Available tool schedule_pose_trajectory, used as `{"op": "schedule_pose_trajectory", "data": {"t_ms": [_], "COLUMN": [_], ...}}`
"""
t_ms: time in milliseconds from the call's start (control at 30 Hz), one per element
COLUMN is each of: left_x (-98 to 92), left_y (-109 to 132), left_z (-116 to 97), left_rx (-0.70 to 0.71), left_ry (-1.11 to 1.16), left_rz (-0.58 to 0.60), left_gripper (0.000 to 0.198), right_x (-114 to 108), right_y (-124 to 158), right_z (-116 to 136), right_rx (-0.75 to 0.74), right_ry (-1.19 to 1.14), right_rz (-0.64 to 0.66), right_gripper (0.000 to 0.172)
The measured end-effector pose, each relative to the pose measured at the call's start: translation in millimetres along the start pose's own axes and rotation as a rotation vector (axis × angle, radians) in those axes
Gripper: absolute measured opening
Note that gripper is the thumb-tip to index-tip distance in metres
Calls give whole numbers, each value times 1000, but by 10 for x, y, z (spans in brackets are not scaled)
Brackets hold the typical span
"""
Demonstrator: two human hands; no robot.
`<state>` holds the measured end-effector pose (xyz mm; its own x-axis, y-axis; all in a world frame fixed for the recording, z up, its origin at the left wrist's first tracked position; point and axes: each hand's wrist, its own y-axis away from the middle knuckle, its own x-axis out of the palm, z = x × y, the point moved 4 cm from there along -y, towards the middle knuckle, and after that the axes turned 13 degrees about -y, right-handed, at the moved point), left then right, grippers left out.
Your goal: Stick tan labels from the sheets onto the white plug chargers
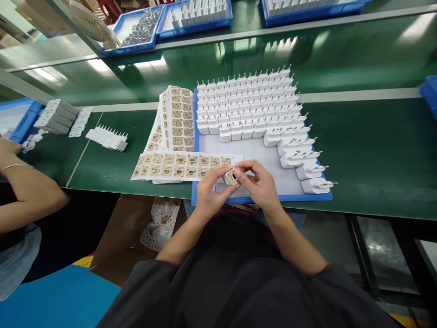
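Note:
Over the near edge of a blue tray (305, 197), my left hand (212, 189) grips a white charger (231, 177) with its port end facing up. A tan sticker with a dark port opening covers that end. My right hand (256, 183) is closed at the charger too, thumb and fingertips pressed on the sticker's edge. Just left of my hands, a sheet of tan stickers (180, 166) overlaps the tray. Rows of white plug chargers (246, 98) fill the tray's back and right side, pins up or pointing right. The charger's lower part is hidden by my fingers.
More sticker sheets (177, 118) lie left of the tray. Farther left are a row of chargers (107, 137), stacked white blocks (57, 117) and a co-worker's arm (27, 191). A shelf behind holds blue trays, one with metal parts (143, 27). A cardboard box (118, 232) stands below.

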<state>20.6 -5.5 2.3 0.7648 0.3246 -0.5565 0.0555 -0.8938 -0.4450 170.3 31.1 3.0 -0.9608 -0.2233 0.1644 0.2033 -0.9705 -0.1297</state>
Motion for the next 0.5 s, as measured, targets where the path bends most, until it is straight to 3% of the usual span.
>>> {"op": "schedule_pose_trajectory", "data": {"t_ms": [133, 333, 500], "left_x": [14, 16, 2], "left_y": [16, 22, -42], "left_z": [54, 75, -13], "left_rx": [-27, -25, 66], "left_ry": [-1, 51, 21], "left_rz": [7, -8, -43], "left_gripper": [32, 37, 32], "right_x": [10, -22, -90], "right_y": [-22, -61, -74], "right_z": [-10, -59, -153], "right_rx": [51, 91, 81], "right_ry": [-66, -228, -202], "right_rz": [99, 170, 91], "right_gripper": [36, 25, 17]}}
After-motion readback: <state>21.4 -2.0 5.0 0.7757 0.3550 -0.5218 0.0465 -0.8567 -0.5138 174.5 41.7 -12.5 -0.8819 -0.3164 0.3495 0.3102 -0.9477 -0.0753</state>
